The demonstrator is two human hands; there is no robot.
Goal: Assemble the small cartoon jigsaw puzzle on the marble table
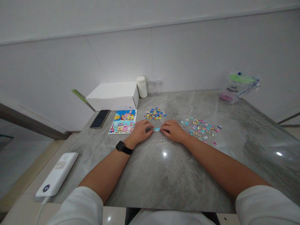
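Pinching flat blue puzzle strip (157,129) in nearly closed left hand (140,132) and right hand (174,130); running left to right over glossy grey table (150,175).

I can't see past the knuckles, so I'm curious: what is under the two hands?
Between the left hand and right hand, light-blue puzzle pieces show on the grey table. Anything directly beneath the hands themselves is covered and cannot be seen.
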